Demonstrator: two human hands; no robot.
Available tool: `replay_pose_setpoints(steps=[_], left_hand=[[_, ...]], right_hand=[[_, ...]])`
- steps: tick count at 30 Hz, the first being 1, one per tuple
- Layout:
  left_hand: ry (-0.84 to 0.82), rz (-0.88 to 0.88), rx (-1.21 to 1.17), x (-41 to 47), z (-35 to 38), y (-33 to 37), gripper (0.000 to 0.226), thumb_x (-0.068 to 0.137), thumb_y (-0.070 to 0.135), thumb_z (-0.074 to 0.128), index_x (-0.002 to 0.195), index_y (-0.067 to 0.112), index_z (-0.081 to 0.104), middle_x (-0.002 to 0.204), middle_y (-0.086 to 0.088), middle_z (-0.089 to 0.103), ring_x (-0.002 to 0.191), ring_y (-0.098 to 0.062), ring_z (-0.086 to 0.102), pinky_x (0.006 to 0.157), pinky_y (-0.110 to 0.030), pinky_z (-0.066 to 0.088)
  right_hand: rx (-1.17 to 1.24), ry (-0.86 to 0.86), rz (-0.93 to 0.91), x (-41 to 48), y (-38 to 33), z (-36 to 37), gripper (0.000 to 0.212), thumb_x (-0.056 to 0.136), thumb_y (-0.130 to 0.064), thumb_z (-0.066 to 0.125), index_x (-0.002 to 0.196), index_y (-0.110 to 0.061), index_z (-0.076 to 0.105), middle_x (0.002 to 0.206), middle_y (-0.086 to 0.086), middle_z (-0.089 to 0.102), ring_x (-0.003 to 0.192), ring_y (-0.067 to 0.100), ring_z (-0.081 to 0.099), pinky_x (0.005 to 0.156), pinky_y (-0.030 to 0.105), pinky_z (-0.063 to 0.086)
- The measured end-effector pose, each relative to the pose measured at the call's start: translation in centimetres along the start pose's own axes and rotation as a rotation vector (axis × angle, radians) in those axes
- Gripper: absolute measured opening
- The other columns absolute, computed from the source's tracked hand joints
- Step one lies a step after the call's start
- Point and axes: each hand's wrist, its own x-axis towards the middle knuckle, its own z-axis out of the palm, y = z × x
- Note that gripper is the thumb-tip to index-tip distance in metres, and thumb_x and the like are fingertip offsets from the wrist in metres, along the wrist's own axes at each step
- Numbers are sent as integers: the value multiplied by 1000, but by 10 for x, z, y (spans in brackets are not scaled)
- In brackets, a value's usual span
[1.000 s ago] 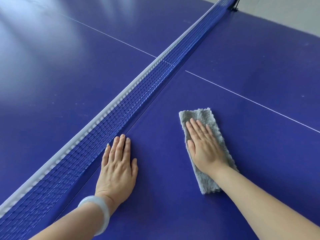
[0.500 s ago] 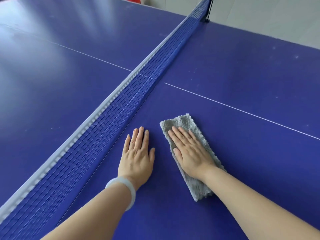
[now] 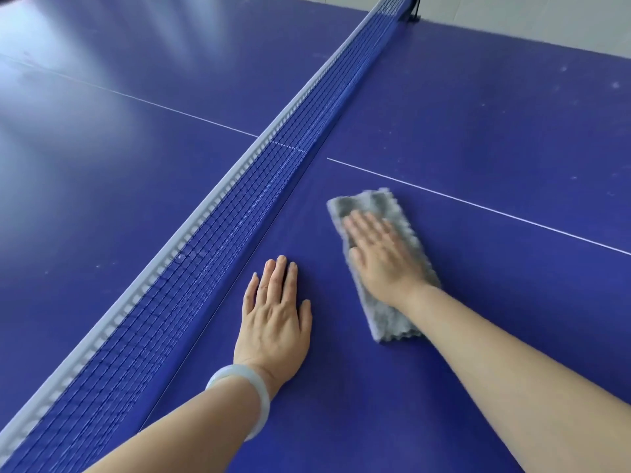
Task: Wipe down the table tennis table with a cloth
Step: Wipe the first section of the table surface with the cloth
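Observation:
A folded grey fluffy cloth lies flat on the blue table tennis table, on the near side of the net. My right hand presses on the cloth with straight fingers; it looks motion-blurred. Left of it, my left hand rests palm-down on the bare table beside the net, fingers straight, a pale bangle on the wrist.
The blue net with its white top band runs diagonally from the lower left to the far post. A white centre line crosses the table just beyond the cloth. Pale floor shows past the table's far edge at upper right.
My right hand slid the cloth left toward my left hand, then back out to the right and farther away. My left hand stayed flat by the net. The view shifted.

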Motion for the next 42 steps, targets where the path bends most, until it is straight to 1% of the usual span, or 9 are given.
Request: replay_pose_setpoints(steps=[3, 5, 12, 21, 29, 32, 35, 38, 42], left_hand=[[19, -11, 13, 1, 2, 1, 65, 98, 42, 17, 157, 16, 12, 165, -1, 5, 152, -15, -7, 121, -34, -12], [16, -9, 20, 1, 2, 2, 66, 97, 42, 16, 157, 15, 13, 165, -2, 7, 152, -16, -5, 121, -35, -11], [22, -7, -8, 1, 2, 0, 63, 100, 41, 24, 157, 17, 13, 165, 0, 4, 151, -14, -6, 121, -33, -11], [40, -16, 4, 0, 5, 1, 64, 100, 42, 23, 157, 16, 11, 165, -1, 4, 152, -15, -7, 122, -35, -11], [21, -25, -49, 0, 0, 1, 64, 101, 37, 31, 157, 15, 11, 165, 3, 6, 151, -11, -6, 122, -32, -8], [25, -34, -41, 0, 2, -2, 63, 101, 39, 28, 157, 14, 12, 165, 3, 4, 151, -11, -6, 122, -31, -9], [30, -44, -49, 0, 3, -1, 63, 101, 39, 28, 157, 14, 12, 165, 2, 5, 151, -12, -5, 121, -31, -10], [32, -48, -36, 0, 3, 0, 63, 101, 39, 29, 157, 13, 14, 165, 0, 7, 152, -14, -3, 122, -32, -9], [7, -56, -35, -2, -2, 4, 63, 101, 39, 29, 157, 12, 14, 165, -1, 7, 152, -14, -3, 122, -33, -7]], right_hand=[[16, 51, 606, -6, 40, -6, 59, 106, -34, 16, 159, -12, 1, 167, 6, -2, 154, 23, -4, 124, 43, -3], [39, 71, 718, 19, 19, -6, 60, 105, -33, 15, 158, -10, -1, 167, 7, -3, 154, 26, -4, 124, 45, -3], [71, -1, 161, 89, -50, -7, 58, 105, -34, 17, 159, -18, 4, 167, 1, -2, 154, 22, -5, 124, 42, -7], [24, 23, 686, 15, 16, -9, 61, 104, -34, 16, 159, -12, 1, 167, 5, -3, 154, 27, -5, 124, 48, -3], [83, -15, 19, 56, -100, 5, 58, 105, -33, 18, 159, -20, 5, 167, 0, 0, 154, 20, -5, 124, 43, -6], [70, 59, 167, 26, -34, 1, 56, 105, -35, 15, 159, -21, 6, 167, -1, 2, 154, 18, -2, 125, 42, -3], [62, 68, 538, -36, 48, -7, 57, 106, -35, 15, 159, -18, 5, 167, 1, 2, 154, 20, -1, 125, 44, 1], [69, 107, 827, -90, 39, -8, 59, 105, -34, 17, 159, -12, 5, 167, 8, 5, 154, 26, 2, 124, 47, 2], [94, 93, 457, -105, -88, 17, 61, 102, -33, 13, 159, -11, 4, 167, 8, 1, 154, 25, -2, 124, 46, -5]])
